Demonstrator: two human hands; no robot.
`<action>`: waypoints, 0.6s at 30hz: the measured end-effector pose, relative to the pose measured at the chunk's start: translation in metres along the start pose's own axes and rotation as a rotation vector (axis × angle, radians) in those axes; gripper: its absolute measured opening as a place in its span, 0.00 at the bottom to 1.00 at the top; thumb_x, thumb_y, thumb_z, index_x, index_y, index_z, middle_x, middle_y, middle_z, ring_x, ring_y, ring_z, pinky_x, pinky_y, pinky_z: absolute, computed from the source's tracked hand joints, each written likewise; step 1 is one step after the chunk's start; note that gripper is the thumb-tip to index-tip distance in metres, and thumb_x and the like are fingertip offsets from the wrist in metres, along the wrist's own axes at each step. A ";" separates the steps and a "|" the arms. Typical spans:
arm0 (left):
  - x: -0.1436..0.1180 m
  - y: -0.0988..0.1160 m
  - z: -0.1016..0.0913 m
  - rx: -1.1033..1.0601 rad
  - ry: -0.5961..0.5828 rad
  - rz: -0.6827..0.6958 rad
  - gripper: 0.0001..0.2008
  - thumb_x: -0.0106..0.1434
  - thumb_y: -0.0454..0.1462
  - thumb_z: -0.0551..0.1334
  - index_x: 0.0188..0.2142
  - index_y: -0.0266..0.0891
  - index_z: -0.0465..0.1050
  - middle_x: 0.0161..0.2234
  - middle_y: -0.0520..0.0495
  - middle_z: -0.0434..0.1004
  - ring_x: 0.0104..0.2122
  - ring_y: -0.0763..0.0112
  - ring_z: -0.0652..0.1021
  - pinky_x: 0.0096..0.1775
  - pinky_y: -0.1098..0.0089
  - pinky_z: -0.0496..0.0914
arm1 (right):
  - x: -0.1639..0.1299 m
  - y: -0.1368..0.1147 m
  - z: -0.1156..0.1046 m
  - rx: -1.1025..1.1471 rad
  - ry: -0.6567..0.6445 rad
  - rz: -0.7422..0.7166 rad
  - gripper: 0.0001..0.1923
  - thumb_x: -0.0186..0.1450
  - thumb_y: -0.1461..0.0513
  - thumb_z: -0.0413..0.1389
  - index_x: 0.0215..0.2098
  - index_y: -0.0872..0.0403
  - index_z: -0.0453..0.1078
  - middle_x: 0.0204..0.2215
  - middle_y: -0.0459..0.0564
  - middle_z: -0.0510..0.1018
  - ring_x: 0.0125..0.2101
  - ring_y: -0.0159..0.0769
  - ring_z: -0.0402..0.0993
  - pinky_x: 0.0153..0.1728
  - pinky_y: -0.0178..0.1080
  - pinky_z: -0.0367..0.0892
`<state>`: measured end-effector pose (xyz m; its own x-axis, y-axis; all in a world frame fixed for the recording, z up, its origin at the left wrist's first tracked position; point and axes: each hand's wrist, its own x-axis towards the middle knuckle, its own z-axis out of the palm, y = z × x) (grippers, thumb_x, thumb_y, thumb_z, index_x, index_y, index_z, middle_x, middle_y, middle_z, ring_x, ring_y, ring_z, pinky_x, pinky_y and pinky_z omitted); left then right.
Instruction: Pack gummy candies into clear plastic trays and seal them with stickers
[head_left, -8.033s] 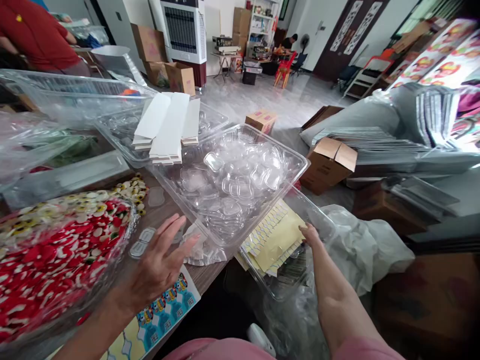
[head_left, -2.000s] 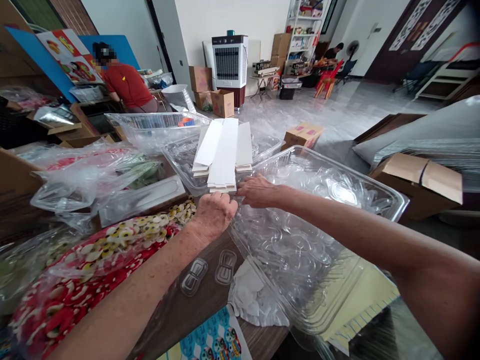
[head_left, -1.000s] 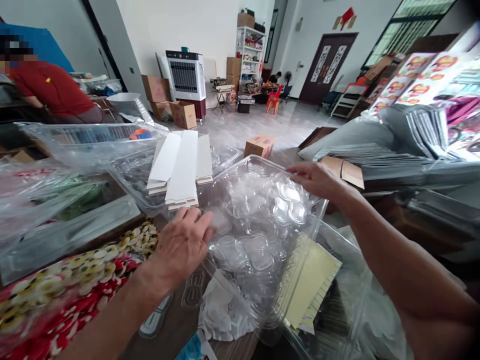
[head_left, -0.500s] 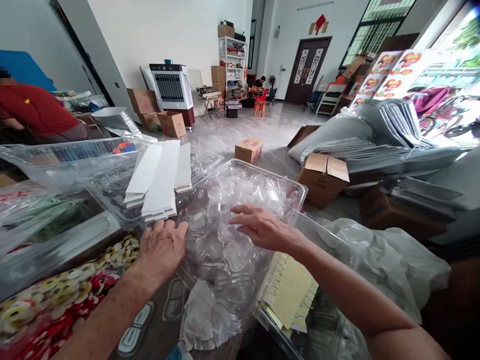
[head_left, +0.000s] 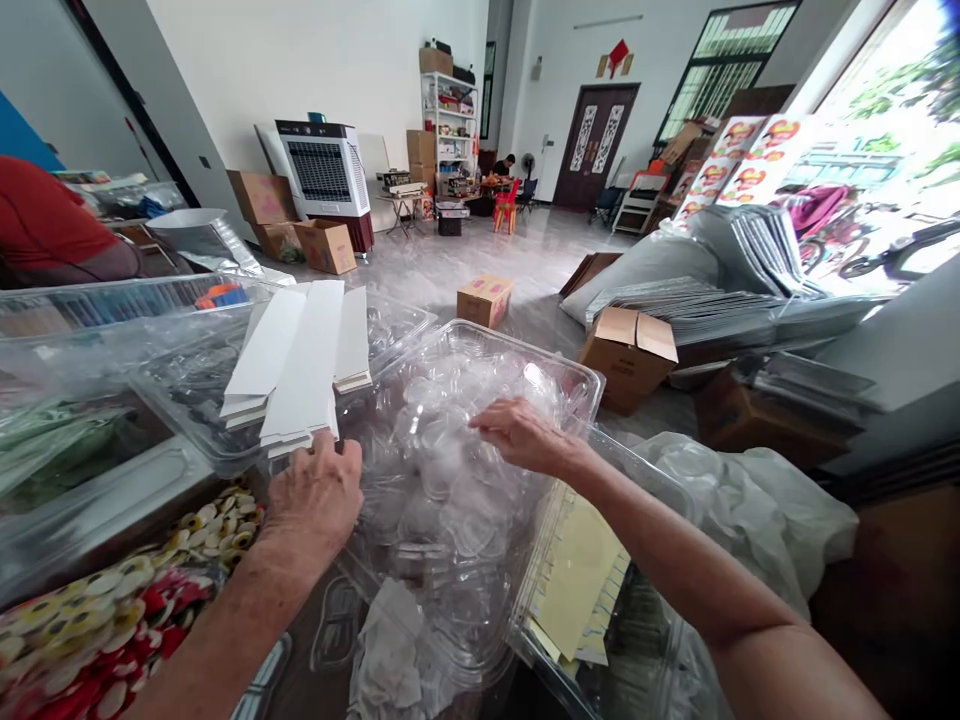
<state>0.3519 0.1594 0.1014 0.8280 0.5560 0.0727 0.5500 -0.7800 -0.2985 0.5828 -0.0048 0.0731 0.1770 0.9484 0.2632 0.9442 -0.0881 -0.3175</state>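
My left hand (head_left: 313,495) rests on the near-left rim of a clear plastic tray (head_left: 577,372) full of small clear plastic shells (head_left: 442,470). Its fingers lie just below a stack of white card strips (head_left: 300,365). My right hand (head_left: 517,433) reaches into the same tray, fingers pinched among the shells; whether it grips one I cannot tell. A second clear tray (head_left: 652,640) at the lower right holds yellow sticker sheets (head_left: 577,585).
Red, white and yellow badges in a bag (head_left: 97,630) lie at the lower left. More clear trays (head_left: 112,320) stand behind the strips. A person in red (head_left: 52,230) sits at far left. Cardboard boxes (head_left: 628,345) and stacked flat packs (head_left: 720,310) crowd the floor at right.
My right hand drew back from the tray's far rim into the shells at its middle. My left hand stayed on the near rim. The camera view swung right.
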 end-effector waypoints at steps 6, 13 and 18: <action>-0.028 -0.001 -0.016 -0.089 0.106 0.045 0.16 0.66 0.32 0.52 0.45 0.36 0.78 0.44 0.33 0.75 0.42 0.47 0.77 0.37 0.55 0.74 | -0.019 0.040 -0.031 0.131 0.477 0.218 0.11 0.65 0.63 0.55 0.40 0.53 0.79 0.38 0.51 0.84 0.39 0.38 0.80 0.44 0.40 0.72; -0.051 0.077 -0.020 -0.480 0.240 0.594 0.19 0.72 0.40 0.52 0.58 0.49 0.71 0.63 0.44 0.68 0.64 0.48 0.63 0.59 0.40 0.63 | -0.052 0.083 -0.046 -0.352 0.393 0.666 0.16 0.66 0.59 0.52 0.46 0.52 0.78 0.46 0.56 0.82 0.48 0.47 0.76 0.49 0.46 0.67; -0.015 0.063 0.003 -0.312 -0.010 0.287 0.19 0.69 0.43 0.56 0.57 0.46 0.74 0.65 0.35 0.64 0.65 0.37 0.60 0.59 0.28 0.52 | -0.030 0.059 -0.038 -0.400 -0.126 0.619 0.20 0.67 0.57 0.54 0.56 0.47 0.73 0.48 0.57 0.81 0.50 0.53 0.74 0.50 0.55 0.61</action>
<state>0.3740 0.1025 0.0788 0.9523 0.3046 0.0191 0.3047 -0.9524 -0.0031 0.6439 -0.0505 0.0812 0.6985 0.7150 0.0299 0.7155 -0.6985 -0.0118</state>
